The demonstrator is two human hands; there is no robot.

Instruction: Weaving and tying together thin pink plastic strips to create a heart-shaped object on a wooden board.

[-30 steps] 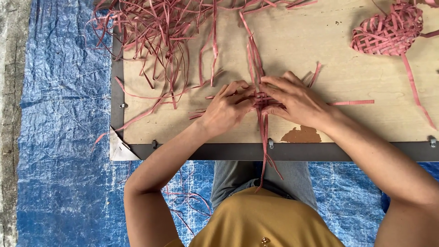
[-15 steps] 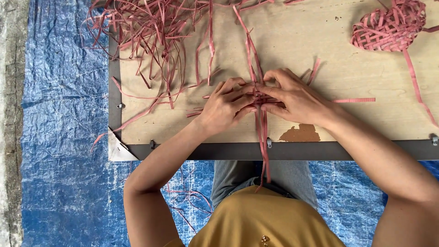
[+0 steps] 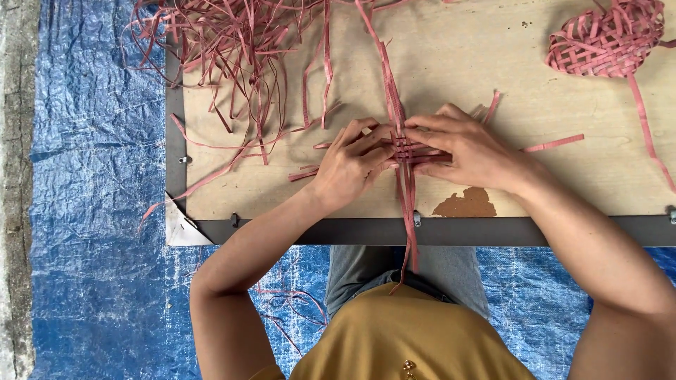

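Plywood tabletop point(image 3: 493, 63) over blue tarpaulin: your left hand point(image 3: 350, 165) and right hand point(image 3: 473, 149) each press a grip onto the small woven patch of pink strips point(image 3: 407, 149).

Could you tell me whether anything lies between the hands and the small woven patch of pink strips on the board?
Nothing visible does: the left hand and right hand both rest directly on the small woven patch of pink strips.

No packages, labels, signs (or screens) visible
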